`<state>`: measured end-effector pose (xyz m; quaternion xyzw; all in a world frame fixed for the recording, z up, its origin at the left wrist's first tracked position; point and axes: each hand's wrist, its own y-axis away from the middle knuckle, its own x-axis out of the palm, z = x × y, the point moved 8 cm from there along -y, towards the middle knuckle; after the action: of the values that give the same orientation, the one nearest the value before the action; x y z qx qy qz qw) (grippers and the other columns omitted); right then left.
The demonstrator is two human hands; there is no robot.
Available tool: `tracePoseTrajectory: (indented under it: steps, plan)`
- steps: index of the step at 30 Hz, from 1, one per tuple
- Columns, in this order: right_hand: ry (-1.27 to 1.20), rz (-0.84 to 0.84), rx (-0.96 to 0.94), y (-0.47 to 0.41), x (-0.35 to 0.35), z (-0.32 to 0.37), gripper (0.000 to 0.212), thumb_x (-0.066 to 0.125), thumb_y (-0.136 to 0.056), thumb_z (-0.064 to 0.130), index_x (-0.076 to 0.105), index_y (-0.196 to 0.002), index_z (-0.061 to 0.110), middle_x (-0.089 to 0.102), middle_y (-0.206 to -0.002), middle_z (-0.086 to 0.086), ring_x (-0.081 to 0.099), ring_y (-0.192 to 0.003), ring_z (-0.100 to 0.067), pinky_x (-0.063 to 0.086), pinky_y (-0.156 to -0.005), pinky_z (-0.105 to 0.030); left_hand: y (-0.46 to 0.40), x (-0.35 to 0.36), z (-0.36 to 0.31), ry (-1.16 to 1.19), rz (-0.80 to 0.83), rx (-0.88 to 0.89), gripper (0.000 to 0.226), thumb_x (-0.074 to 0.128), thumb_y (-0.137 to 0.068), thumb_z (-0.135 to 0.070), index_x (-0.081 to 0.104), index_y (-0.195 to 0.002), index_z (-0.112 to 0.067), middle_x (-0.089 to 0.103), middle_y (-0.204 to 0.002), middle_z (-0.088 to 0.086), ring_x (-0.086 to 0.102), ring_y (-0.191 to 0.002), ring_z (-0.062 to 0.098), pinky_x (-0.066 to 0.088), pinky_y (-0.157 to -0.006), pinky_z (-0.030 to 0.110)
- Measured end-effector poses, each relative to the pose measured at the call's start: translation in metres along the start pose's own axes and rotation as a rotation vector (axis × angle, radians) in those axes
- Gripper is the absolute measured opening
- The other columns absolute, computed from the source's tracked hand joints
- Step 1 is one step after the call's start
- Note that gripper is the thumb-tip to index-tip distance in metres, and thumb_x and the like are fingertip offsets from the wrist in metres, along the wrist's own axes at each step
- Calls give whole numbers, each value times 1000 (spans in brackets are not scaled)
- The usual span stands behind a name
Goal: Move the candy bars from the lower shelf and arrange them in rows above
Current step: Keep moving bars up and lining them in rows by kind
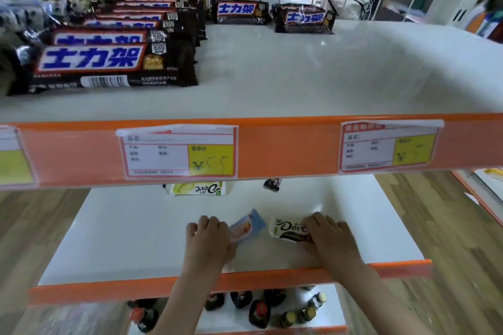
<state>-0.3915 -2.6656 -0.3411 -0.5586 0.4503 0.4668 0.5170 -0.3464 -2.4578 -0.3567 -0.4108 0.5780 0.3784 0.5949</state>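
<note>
Pale-blue foil candy bar [249,226] is gripped by left hand [208,238]; white Dove bar [290,228] pinched by right hand [330,236]. Wrappers probably light, slippery; best held across the width.

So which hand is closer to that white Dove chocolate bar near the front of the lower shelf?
Right. The right hand is touching the white Dove chocolate bar at its right end; the left hand sits further left, on the pale blue packet.

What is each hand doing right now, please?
Left hand: fingers curled on the blue packet, gripping it.
Right hand: fingers curled on the white Dove bar, gripping it.
</note>
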Motion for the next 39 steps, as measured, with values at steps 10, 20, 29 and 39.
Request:
tracePoseTrajectory:
  steps: [10,20,29,39]
  plan:
    - [-9,-132,8,24,-95,19,57,93,-36,43,67,-80,18,61,-75,2,60,-57,-20,46,-48,-33,44,-92,-5,-34,-198,82,41,85,-30,-38,61,-55,-16,53,-57,-1,55,-57,22,39,-53,31]
    - [4,-273,-8,72,-186,38,56,93,-36,41,70,-82,19,64,-78,4,64,-62,-19,48,-52,-33,105,-168,-13,-87,-273,47,39,82,-35,-40,65,-63,-18,57,-63,-2,57,-63,21,37,-60,32]
    - [59,-344,-35,136,-256,58,50,88,-48,49,68,-84,20,62,-79,6,64,-67,-17,50,-59,-32,173,-243,-28,-108,-395,93,41,80,-36,-43,67,-66,-18,59,-67,-1,58,-65,21,37,-62,33]
    - [-41,-497,-92,163,-329,80,56,90,-48,41,59,-92,26,61,-83,10,63,-68,-14,50,-65,-36,224,-326,-20,-67,-577,66,38,74,-54,-38,67,-88,-20,59,-82,-2,57,-71,19,40,-66,34]
